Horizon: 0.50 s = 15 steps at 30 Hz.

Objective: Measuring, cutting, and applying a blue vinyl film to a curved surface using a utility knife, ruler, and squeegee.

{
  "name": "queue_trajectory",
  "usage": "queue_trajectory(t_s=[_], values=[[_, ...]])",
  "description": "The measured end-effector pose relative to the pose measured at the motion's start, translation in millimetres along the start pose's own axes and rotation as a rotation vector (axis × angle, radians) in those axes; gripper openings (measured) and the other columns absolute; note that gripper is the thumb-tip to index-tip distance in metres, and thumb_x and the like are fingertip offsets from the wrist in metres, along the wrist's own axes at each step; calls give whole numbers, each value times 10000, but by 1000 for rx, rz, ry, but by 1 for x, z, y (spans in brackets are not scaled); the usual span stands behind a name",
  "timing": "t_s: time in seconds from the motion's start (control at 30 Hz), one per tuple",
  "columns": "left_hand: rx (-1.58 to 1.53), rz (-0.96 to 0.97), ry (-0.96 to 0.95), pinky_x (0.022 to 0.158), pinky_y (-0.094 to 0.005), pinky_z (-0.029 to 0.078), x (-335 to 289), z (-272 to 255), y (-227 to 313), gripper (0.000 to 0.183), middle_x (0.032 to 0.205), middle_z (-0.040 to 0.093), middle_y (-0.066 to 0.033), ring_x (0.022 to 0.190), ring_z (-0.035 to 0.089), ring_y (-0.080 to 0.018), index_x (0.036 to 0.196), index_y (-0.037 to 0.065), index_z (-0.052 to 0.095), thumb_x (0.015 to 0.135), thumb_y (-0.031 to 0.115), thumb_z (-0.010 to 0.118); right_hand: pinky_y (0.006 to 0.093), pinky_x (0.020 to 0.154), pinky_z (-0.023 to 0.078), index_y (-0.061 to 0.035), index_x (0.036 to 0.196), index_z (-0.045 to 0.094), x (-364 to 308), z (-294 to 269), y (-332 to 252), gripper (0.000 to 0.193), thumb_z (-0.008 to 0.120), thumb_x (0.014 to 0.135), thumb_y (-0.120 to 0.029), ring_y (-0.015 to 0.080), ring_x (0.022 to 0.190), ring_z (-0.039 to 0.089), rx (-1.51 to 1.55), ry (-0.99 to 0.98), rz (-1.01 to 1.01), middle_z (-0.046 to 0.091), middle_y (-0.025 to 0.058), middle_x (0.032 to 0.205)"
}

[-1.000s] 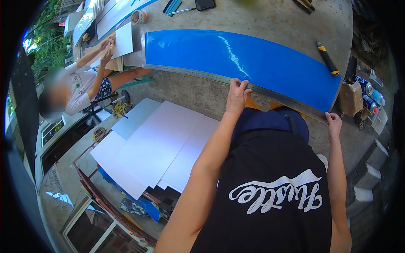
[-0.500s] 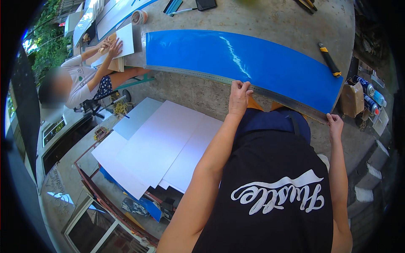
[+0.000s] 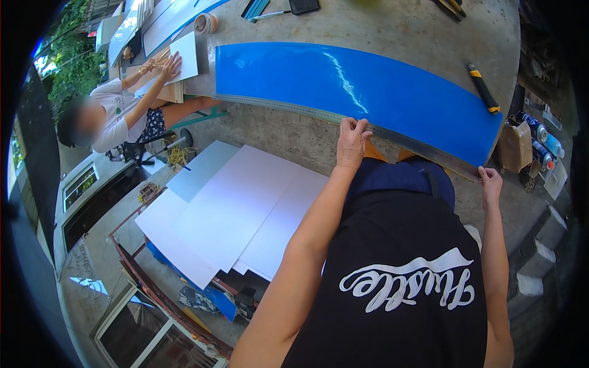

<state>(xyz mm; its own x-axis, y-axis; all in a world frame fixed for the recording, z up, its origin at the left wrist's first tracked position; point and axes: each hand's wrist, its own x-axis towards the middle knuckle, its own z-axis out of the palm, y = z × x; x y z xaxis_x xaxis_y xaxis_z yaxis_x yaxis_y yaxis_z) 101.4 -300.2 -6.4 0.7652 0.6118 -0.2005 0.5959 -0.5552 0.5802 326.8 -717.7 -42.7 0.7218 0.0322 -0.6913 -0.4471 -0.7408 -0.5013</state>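
Note:
A long strip of glossy blue sheet (image 3: pixel 288 76) lies across the near side of the grey table. Along its near edge runs a long metal ruler (image 3: pixel 276 107), flush with the table edge. My left hand (image 3: pixel 354 142) pinches the ruler at about its middle, thumb and fingers closed on it. At the ruler's right end, my right hand (image 3: pixel 490 183) grips the corner between thumb and fingers. A yellow-and-black utility knife (image 3: pixel 483 89) rests at the right of the blue sheet, its lower end overlapping the sheet's edge.
Left, another person (image 3: pixel 116 116) handles a white board (image 3: pixel 184 56) at the table. A tape roll (image 3: pixel 205 24), phone (image 3: pixel 304 5) and pliers (image 3: pixel 451 8) lie farther back. White panels (image 3: pixel 239 202) are stacked at lower left; spray cans (image 3: pixel 532 126) and a cardboard box (image 3: pixel 514 147) stand right.
The whole view has shifted slightly to the right. Both my hands keep their places on the ruler. The other person's hands have moved a little at the white board.

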Motion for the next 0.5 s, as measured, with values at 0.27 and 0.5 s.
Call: queue_trajectory(t_s=[0.27, 0.5], values=[[12, 12, 13, 761, -453, 507, 0, -1, 1, 312, 1033, 469, -130, 936, 544, -330, 1153, 131, 611, 868, 109, 734, 260, 651, 509, 0, 950, 702, -2, 0, -4, 295, 785, 905, -279, 91, 713, 587, -11, -4, 22, 660, 17, 826], [23, 13, 11, 759, -455, 501, -1, 2, -1, 318, 1025, 464, -130, 936, 534, -326, 1163, 129, 608, 870, 110, 732, 269, 657, 526, -3, 950, 702, 2, -2, 2, 301, 790, 901, -286, 97, 738, 603, -11, -10, 18, 666, 20, 838]])
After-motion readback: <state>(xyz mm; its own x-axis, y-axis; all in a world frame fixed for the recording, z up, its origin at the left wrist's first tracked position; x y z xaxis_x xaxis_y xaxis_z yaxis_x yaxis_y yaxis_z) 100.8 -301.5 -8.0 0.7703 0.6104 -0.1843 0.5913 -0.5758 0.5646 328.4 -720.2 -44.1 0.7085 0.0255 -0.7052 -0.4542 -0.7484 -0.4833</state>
